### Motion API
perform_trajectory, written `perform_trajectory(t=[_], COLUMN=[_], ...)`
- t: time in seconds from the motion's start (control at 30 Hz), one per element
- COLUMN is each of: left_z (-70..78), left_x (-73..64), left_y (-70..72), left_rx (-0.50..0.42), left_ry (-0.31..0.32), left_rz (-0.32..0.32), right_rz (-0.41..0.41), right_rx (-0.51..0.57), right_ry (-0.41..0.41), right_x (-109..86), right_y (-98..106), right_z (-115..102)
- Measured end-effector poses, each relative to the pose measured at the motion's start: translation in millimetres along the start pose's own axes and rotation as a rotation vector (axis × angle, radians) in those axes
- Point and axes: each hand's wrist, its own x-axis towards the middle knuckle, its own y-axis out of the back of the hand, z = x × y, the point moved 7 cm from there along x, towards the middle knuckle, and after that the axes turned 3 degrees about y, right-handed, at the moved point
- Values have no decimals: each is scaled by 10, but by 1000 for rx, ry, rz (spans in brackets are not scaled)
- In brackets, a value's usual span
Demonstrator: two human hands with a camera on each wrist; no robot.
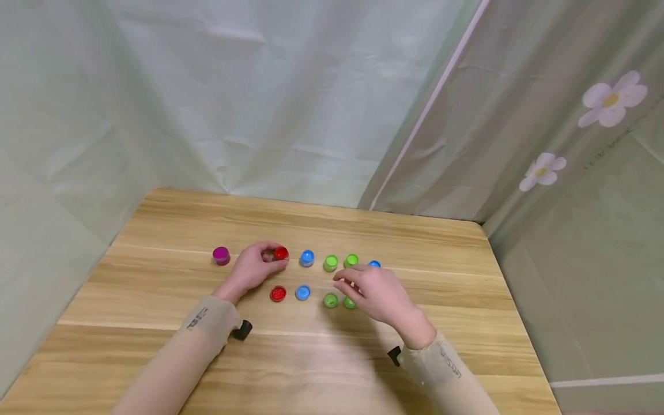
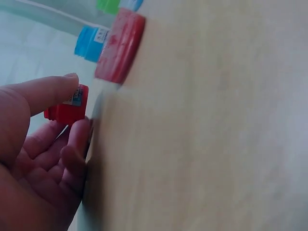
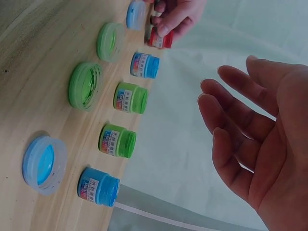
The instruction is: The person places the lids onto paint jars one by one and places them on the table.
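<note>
My left hand (image 1: 253,266) pinches a small red paint jar (image 1: 281,253) between thumb and fingers at the left of a row of jars. The left wrist view shows that red jar's label beside the thumb. Nearer me lies a red lid (image 1: 278,294). My right hand (image 1: 381,293) hovers over the row's right end, fingers loosely bent and holding nothing. Below it are two green jars (image 3: 131,97) and a blue jar (image 3: 98,186), all without lids. Green lids (image 3: 85,86) and a blue lid (image 3: 44,165) lie in front of them.
A purple jar (image 1: 221,256) stands left of my left hand. Another blue jar (image 1: 307,257) and blue lid (image 1: 303,293) sit mid-row. The wooden table (image 1: 290,369) meets a pale curtain (image 1: 290,115) at its back edge.
</note>
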Motion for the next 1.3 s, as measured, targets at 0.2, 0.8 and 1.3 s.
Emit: perform_trajectory(t=[0.2, 0.8, 1.3], left_z=[-21, 250, 356], left_x=[-52, -667, -810], left_y=[114, 619, 729], left_rx=[-41, -417, -490], left_ry=[-12, -78, -210], left_rz=[21, 105, 135], right_rz=[-39, -223, -209], right_rx=[25, 39, -85], right_ry=[-16, -50, 33], right_x=[13, 382, 612], right_y=[-95, -544, -845], right_z=[27, -124, -461])
